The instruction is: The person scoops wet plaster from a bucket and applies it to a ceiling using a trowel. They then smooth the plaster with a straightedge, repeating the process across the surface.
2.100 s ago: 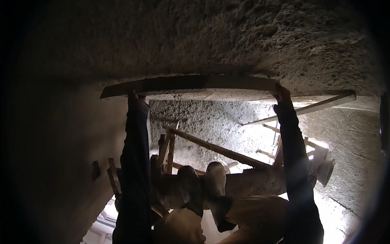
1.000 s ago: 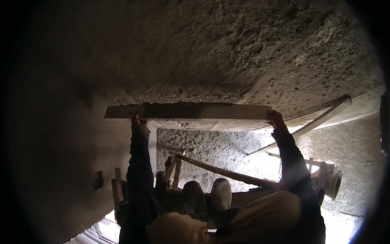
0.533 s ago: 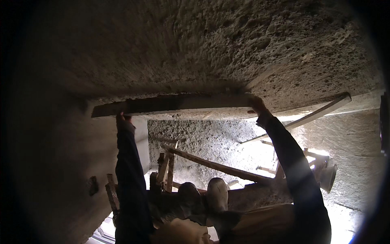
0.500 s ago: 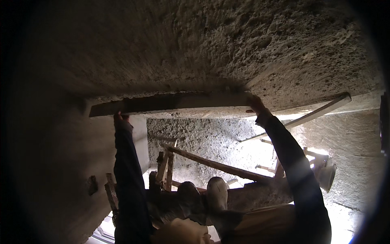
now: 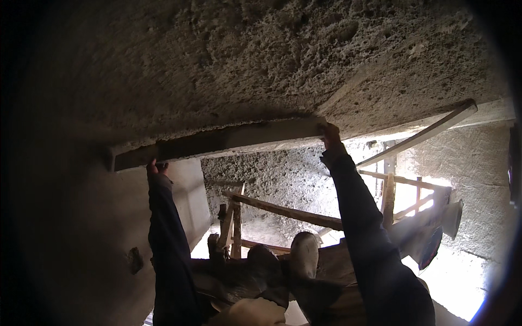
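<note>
A long straightedge board (image 5: 234, 140) lies against the rough plastered wall (image 5: 272, 60), its left end a little lower than its right. Near its left end my left hand (image 5: 157, 166) grips the lower edge from below. My right hand (image 5: 330, 136) is closed round the board's right end. Both arms are stretched forward in dark sleeves. Some fingers of each hand are hidden by the board or lost in shadow.
My shoes (image 5: 304, 254) stand on a dark plank platform. Timber rails (image 5: 293, 212) rise around it, with the lit floor far below. A long pale batten (image 5: 424, 133) slants at the right, above a bucket (image 5: 452, 219). A smooth wall (image 5: 81, 228) borders the left.
The board has shifted left, and its left end has dropped, giving it more slant. Both hands have moved with it, still gripping. The view has turned slightly.
</note>
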Tool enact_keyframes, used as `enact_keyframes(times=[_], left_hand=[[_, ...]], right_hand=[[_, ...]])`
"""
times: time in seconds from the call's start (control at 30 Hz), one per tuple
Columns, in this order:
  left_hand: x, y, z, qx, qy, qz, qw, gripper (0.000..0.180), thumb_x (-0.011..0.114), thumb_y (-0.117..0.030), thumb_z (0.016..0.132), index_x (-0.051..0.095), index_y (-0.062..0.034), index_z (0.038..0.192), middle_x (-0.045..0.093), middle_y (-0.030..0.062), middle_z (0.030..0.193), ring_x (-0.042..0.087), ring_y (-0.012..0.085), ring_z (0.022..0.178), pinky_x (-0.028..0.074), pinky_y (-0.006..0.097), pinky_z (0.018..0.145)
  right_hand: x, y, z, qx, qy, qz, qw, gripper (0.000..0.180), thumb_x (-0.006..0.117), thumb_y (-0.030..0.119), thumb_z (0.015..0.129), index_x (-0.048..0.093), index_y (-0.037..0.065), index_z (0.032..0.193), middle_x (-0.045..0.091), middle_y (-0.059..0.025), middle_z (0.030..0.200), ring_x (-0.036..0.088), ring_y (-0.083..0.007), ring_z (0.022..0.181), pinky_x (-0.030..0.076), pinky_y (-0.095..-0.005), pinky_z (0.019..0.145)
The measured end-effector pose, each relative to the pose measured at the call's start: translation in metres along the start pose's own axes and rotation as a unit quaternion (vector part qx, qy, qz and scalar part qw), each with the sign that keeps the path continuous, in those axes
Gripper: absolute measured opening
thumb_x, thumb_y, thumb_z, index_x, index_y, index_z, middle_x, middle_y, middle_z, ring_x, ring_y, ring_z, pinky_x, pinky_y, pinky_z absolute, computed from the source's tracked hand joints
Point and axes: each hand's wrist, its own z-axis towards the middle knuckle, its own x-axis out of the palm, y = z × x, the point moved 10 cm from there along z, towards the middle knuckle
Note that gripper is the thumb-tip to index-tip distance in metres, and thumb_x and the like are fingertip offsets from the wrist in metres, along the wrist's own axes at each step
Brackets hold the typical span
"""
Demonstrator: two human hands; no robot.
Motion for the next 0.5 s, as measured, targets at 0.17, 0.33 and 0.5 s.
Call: enact_keyframes(times=[0.17,0.33,0.5], left_hand=[[0.023,-0.021,0.017,0.259,0.216,0.277,0.900,0.043,0.059,-0.002,0.082,0.044,-0.0024,0.122,0.043,0.0125,0.120,0.045,0.0240,0.110,0.043,0.039,0.093],[0.042,-0.054,-0.012,0.479,0.103,0.536,0.688,0.038,0.058,-0.006,0.083,0.046,-0.0015,0.119,0.044,0.0128,0.121,0.046,0.0235,0.112,0.042,0.034,0.093],[0.071,-0.100,-0.088,0.404,0.131,0.370,0.826,0.044,0.061,-0.007,0.080,0.045,-0.0031,0.122,0.044,0.0120,0.120,0.046,0.0245,0.110,0.040,0.037,0.094]], right_hand=[[0.003,0.009,-0.001,0.049,-0.008,-0.053,0.997,0.040,0.066,0.019,0.076,0.055,-0.001,0.109,0.057,-0.0122,0.098,0.057,-0.0237,0.088,0.048,-0.0367,0.075],[0.005,0.024,0.007,-0.048,0.038,0.040,0.997,0.037,0.061,0.018,0.080,0.054,-0.004,0.109,0.059,-0.0094,0.098,0.057,-0.0191,0.087,0.048,-0.0330,0.074],[0.010,0.133,-0.068,-0.477,-0.049,-0.588,0.651,0.033,0.057,0.008,0.079,0.056,0.006,0.112,0.058,-0.0165,0.101,0.057,-0.0283,0.089,0.048,-0.0371,0.075]])
